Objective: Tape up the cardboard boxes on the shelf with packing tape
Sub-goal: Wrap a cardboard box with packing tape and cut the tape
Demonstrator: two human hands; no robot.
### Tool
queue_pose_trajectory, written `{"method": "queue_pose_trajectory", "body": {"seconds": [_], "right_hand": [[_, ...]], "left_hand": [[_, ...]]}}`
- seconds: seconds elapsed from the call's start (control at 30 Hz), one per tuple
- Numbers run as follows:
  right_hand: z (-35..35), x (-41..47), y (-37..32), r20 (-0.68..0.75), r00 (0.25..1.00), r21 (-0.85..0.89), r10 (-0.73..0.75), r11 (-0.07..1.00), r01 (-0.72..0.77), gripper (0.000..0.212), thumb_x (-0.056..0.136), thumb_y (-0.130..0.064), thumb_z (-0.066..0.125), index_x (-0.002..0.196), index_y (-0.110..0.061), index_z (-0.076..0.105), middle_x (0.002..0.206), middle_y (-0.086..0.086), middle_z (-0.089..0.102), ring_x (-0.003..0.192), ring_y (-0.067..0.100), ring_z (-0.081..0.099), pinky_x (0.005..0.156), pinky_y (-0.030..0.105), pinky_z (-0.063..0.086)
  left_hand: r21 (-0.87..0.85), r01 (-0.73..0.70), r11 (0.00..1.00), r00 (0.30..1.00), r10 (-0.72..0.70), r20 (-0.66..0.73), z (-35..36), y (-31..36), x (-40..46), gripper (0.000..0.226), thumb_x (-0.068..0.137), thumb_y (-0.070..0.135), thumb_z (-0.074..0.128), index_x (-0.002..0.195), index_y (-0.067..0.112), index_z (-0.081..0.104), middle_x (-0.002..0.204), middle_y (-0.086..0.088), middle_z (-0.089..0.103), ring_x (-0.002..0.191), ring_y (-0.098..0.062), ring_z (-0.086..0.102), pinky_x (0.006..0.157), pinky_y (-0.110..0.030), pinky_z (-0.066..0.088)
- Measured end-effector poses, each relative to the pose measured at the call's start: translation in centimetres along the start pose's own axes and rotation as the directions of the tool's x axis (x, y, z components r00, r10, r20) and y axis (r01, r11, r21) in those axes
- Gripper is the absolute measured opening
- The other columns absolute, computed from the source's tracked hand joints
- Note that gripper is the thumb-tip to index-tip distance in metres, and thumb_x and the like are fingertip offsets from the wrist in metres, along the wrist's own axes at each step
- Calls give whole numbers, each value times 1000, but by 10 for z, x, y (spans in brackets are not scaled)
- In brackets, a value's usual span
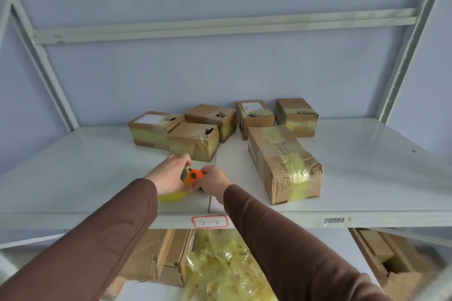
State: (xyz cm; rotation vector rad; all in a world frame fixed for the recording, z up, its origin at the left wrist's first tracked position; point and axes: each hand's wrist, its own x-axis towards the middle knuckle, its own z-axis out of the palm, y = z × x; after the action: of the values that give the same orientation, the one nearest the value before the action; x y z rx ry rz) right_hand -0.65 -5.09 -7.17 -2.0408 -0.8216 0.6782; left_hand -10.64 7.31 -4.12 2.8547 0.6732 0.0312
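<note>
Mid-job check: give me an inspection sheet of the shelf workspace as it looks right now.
Surface: white metal shelf, label "2-2" on its front edge.
Job's things: five small cardboard boxes at the back and one long box on the right, all bearing yellowish tape; some small ones have torn holes on top.
Tape dispenser: orange, with yellow tape roll, at the front edge.
Hands: left hand and right hand both grip the dispenser.
Clutter: nothing seen on this shelf.
Cables: nothing seen.
Surroundings: lower shelf holds more boxes and a bag of yellow scraps; blue wall behind.
</note>
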Motion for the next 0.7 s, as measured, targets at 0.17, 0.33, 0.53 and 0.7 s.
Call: {"method": "queue_pose_trajectory", "body": {"seconds": [0.17, 0.33, 0.53, 0.7], "right_hand": [[-8, -28, -1, 50, 998, 99, 48, 994, -53, 15, 90, -12, 57, 104, -11, 52, 87, 8, 59, 60, 21, 59, 52, 29, 55], [-25, -56, 0, 119, 993, 160, 16, 987, -35, 26, 95, -4, 53, 120, -9, 47, 98, 12, 54, 78, 23, 58, 63, 34, 61], [-40, -90, 5, -34, 980, 209, -198, 957, 201, 13, 105, -25, 52, 107, -12, 47, 88, 2, 51, 74, 15, 52, 56, 28, 53], [-61, -99, 12, -149, 897, -263, -416, 891, 370, 22, 105, -28, 52, 100, -14, 36, 83, -2, 48, 74, 23, 46, 66, 34, 31]], "left_hand": [[-102, -90, 991, 995, 85, -50, 4, 12, -13, 77, 73, 33, 88, 136, 27, 43, 125, 7, 49, 118, -13, 39, 97, -30, 40], [-244, -196, 950, 978, 172, -113, 11, 29, -24, 83, 75, 28, 87, 143, 31, 39, 121, 5, 50, 120, -14, 37, 94, -32, 36], [-476, -167, 863, 985, 164, -48, 8, 38, -32, 67, 81, 27, 85, 139, 33, 51, 123, 9, 62, 121, -14, 52, 102, -36, 43], [-753, -144, 642, 973, 232, 12, 13, 68, -42, 13, 91, 10, 75, 91, 22, 78, 88, 6, 76, 85, -5, 69, 83, -28, 52]]}}
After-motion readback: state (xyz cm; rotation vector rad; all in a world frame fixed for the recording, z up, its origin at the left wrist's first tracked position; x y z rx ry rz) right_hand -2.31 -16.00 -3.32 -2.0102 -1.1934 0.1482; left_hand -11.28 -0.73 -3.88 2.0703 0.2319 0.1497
